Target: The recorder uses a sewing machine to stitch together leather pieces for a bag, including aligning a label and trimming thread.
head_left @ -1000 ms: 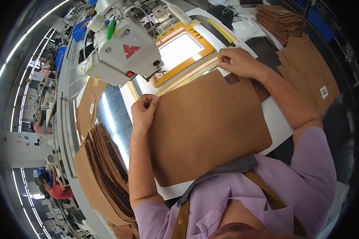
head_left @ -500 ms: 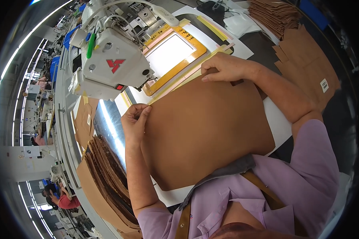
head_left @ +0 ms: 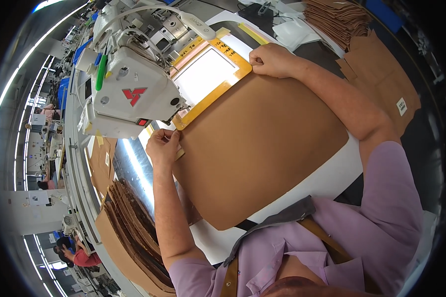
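A large brown leather-like panel [head_left: 262,143] lies in front of me with its far edge against a yellow clamp frame [head_left: 215,99]. Whether that edge runs beneath the frame I cannot tell. At the panel's far left corner, my left hand [head_left: 162,148] is closed, thumb and fingers pinching it beside the frame's near corner. My right hand [head_left: 273,60] is closed on the far right corner, its fingers curled against the frame's right end. Above my left hand stands the white head of a sewing machine [head_left: 134,94], its needle area close to the frame.
A stack of brown panels [head_left: 129,232] rises at my left, near a shiny metal plate [head_left: 136,163]. More brown pieces [head_left: 381,81] lie at the right, with a folded pile [head_left: 337,20] behind them. White sheeting [head_left: 312,183] shows under the panel. A person in red works far left.
Both hands have moved the panel away from me, up to the yellow frame. My right hand shifted farther forward, and the yellow strips along the frame's near side are now covered.
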A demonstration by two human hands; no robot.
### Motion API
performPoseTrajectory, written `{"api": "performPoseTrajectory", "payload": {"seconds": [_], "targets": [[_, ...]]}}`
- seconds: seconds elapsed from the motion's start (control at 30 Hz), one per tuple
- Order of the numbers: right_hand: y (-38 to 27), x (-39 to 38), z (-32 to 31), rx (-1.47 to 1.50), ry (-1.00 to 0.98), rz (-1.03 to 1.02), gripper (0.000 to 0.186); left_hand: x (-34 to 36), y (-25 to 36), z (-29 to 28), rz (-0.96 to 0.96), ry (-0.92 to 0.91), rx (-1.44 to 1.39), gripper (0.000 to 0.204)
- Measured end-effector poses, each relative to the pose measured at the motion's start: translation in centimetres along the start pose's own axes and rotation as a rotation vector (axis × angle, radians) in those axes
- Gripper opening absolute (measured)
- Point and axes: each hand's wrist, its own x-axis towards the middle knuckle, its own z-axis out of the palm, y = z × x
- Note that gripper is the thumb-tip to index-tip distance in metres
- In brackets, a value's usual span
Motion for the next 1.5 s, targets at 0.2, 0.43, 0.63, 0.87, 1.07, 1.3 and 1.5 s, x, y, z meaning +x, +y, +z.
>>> {"api": "performPoseTrajectory", "payload": {"seconds": [0.2, 0.43, 0.63, 0.87, 1.07, 1.3, 1.5], "targets": [[2.2, 5.5, 0.3, 0.155, 0.001, -0.031, 0.017, 7.0, -3.2, 0.7, -0.080, 0.034, 0.196, 0.016], [1.1, 14.7, 1.6, -0.065, 0.205, -0.033, 0.019, 15.7, -5.3, 0.1, 0.609, 0.307, 0.295, 0.026], [0.3, 20.7, 1.8, -0.174, 0.167, 0.214, 0.025, 15.6, -6.5, -2.7, 0.659, 0.257, 0.326, 0.027], [2.3, 23.3, 1.7, 0.139, 0.262, 0.082, 0.042, 15.7, -6.2, -3.2, 0.702, 0.192, 0.344, 0.029], [2.5, 21.0, 2.5, 0.092, 0.642, -0.205, 0.036, 14.9, -6.4, -3.5, 0.729, 0.156, 0.351, 0.030], [4.3, 8.8, -1.1, 0.049, 0.311, -0.183, 0.037, 9.7, -6.6, -3.3, 0.548, 0.180, 0.494, 0.047], [4.6, 4.2, -0.3, -0.216, 0.116, -0.182, 0.052, 9.7, -7.2, -4.4, 0.240, 0.228, 0.421, 0.042]]}}
